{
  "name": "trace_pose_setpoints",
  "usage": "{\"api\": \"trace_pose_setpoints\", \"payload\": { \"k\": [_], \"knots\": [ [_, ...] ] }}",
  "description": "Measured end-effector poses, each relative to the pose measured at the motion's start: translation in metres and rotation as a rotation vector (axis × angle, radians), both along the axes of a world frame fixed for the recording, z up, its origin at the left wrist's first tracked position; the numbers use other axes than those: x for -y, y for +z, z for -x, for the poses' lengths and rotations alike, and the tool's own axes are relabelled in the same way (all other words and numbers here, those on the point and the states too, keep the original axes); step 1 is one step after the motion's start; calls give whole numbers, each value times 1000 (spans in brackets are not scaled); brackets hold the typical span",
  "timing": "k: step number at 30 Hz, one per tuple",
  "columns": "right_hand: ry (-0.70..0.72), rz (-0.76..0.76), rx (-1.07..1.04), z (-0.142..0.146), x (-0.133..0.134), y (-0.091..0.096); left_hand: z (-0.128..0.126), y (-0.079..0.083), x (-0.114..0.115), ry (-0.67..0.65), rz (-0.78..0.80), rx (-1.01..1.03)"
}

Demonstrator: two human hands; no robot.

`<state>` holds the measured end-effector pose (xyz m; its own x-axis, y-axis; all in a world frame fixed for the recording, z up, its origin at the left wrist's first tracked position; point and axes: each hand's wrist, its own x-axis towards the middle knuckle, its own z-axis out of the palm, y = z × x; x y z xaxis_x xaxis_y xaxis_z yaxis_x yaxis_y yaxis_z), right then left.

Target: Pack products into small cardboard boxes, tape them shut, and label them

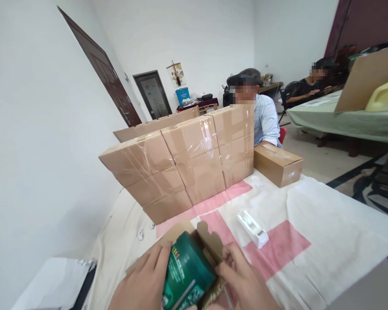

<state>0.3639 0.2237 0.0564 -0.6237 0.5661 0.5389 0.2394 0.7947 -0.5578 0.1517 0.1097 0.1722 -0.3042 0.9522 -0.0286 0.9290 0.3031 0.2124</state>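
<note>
Green container (pixel 187 269) lies tilted at the mouth of an open carton (pixel 210 239), low in my view over the near edge of the tablecloth (pixel 310 267); how deep it sits I cannot tell. My left hand (pixel 144 280) lies along its left side, fingers close together, though whether they clasp it or the cardboard is unclear. My right hand (pixel 241 275) has its fingers bent narrow, holding the carton's side. Near it rests a white tape dispenser (pixel 252 229); beyond stand stacked boxes (pixel 181 165).
</note>
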Motion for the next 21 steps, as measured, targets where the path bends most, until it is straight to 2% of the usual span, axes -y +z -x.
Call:
{"api": "trace_pose_setpoints", "payload": {
  "k": [4,11,17,21],
  "knots": [
    [7,96,-126,4,5,0,-18,-12,-23,59,131,-26],
    [-63,-2,-240,12,6,4,-15,-27,-44,-74,220,20],
    [-69,10,-201,17,7,-4,-20,-70,-52,-87,454,-109],
    [-50,17,-165,13,5,-12,-22,-85,-51,-143,466,-195]
  ]
}}
